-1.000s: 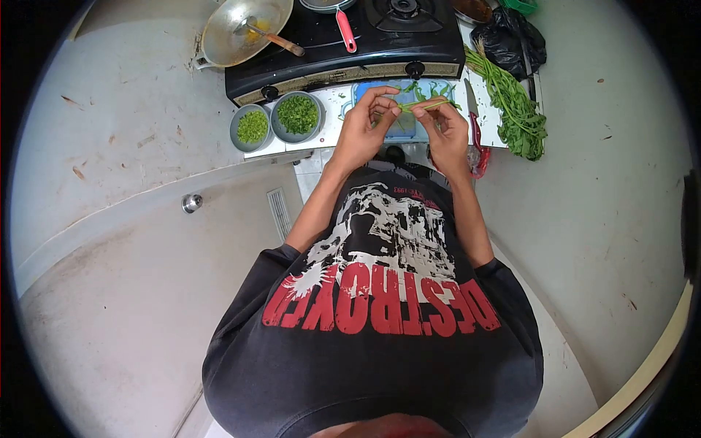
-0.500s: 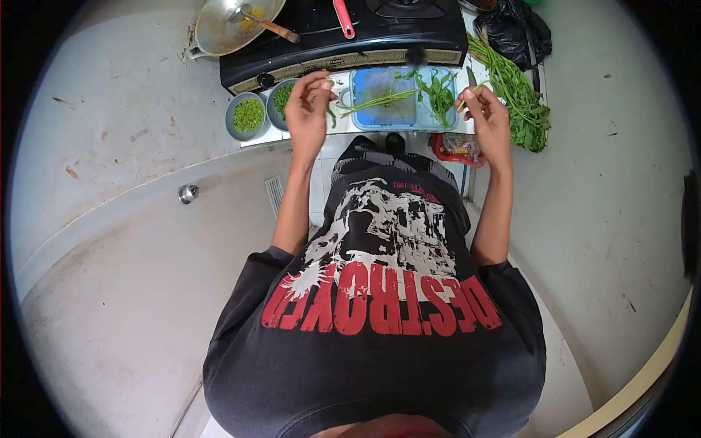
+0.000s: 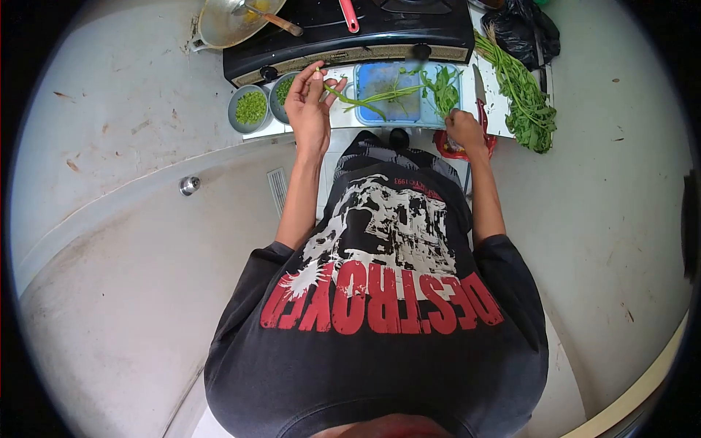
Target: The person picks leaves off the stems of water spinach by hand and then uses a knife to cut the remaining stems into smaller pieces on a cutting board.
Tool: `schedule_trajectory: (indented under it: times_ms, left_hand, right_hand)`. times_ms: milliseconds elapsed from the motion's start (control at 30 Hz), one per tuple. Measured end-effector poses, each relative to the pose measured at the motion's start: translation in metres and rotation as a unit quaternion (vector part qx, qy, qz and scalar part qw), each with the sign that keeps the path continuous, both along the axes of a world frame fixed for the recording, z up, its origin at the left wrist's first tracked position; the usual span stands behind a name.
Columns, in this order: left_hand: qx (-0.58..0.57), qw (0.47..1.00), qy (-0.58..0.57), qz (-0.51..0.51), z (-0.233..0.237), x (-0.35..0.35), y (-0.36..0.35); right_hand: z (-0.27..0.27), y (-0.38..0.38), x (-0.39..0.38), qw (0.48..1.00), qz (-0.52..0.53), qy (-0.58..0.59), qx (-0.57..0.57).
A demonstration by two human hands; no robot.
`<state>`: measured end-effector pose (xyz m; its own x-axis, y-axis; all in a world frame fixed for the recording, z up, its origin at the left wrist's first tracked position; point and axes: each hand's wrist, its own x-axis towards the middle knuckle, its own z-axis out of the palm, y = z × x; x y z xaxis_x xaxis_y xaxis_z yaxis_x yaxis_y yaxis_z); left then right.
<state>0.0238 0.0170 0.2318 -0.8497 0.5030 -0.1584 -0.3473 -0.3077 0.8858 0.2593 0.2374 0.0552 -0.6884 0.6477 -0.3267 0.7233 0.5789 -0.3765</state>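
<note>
My left hand (image 3: 309,106) pinches a long green vegetable stem (image 3: 358,106) between thumb and finger, and the stem trails right toward the blue cutting board (image 3: 370,77). More thin stems (image 3: 394,95) and a bunch of green leaves (image 3: 442,91) lie on the board. My right hand (image 3: 465,131) is closed at the board's front right corner, beside the leaves and over a red plastic bag (image 3: 451,152). What its fingers hold, if anything, is hidden. A knife (image 3: 479,86) lies just beyond that hand, to the right of the board.
Two grey bowls of chopped greens, a near one (image 3: 234,117) and another (image 3: 276,106), stand left. A black gas stove (image 3: 350,44) is behind, with a wok (image 3: 212,29) and red handle (image 3: 349,16). Leafy greens (image 3: 522,109) and a black plastic bag (image 3: 520,33) sit right.
My right hand has moved down and left from beside the knife to the board's front corner and has closed. The long stem now hangs from my left hand across the board's left side.
</note>
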Motion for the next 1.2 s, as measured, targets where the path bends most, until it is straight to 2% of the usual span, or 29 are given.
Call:
schedule_trajectory:
  times_ms: [100,200,233,300,333,400,433,567,767,833,933,967,1067,1200]
  left_hand:
    - [0.029,0.998,-0.046,0.011,0.000,-0.003,-0.001]
    - [0.065,0.994,-0.085,0.020,-0.011,-0.007,-0.001]
    - [0.071,0.992,-0.095,0.031,-0.013,-0.007,0.001]
    - [0.084,0.988,-0.118,0.052,-0.017,-0.004,0.006]
    - [0.088,0.986,-0.128,0.058,-0.022,-0.003,0.009]
    - [0.095,0.982,-0.145,0.072,-0.038,-0.005,0.014]
    - [0.112,0.979,-0.155,0.077,-0.048,-0.007,0.015]
    - [0.064,0.975,-0.163,0.135,-0.083,-0.012,0.019]
    - [-0.124,0.985,-0.096,0.074,-0.169,-0.009,0.001]
    - [-0.210,0.972,-0.089,0.055,-0.180,-0.009,-0.001]
    - [-0.240,0.967,-0.068,0.055,-0.218,-0.018,-0.010]
    - [-0.260,0.963,-0.049,0.061,-0.223,-0.018,-0.010]
    - [-0.298,0.954,0.014,0.032,-0.242,-0.027,-0.013]
    - [-0.323,0.945,0.055,-0.001,-0.250,-0.030,-0.012]
  right_hand:
    - [0.025,-0.019,-0.004,0.996,-0.049,0.007,0.079]
    - [0.056,-0.035,-0.016,0.983,-0.087,0.134,0.087]
    - [0.057,-0.039,-0.022,0.978,-0.084,0.192,-0.012]
    - [0.057,-0.045,-0.033,0.928,-0.076,0.300,-0.206]
    - [0.057,-0.049,-0.038,0.893,-0.104,0.318,-0.302]
    - [0.057,-0.055,-0.048,0.790,-0.153,0.344,-0.484]
    - [0.062,-0.054,-0.051,0.780,-0.154,0.354,-0.492]
    - [0.026,-0.034,-0.053,0.807,-0.126,0.386,-0.429]
    - [0.013,0.004,-0.079,0.902,-0.066,0.366,-0.219]
    - [0.014,0.013,-0.091,0.929,-0.022,0.344,-0.137]
    - [-0.004,0.021,-0.105,0.956,0.026,0.281,-0.081]
    - [-0.013,0.020,-0.107,0.962,0.049,0.268,-0.024]
    - [-0.008,0.013,-0.110,0.977,0.066,0.199,0.028]
    - [-0.004,-0.003,-0.105,0.959,0.106,0.230,0.130]
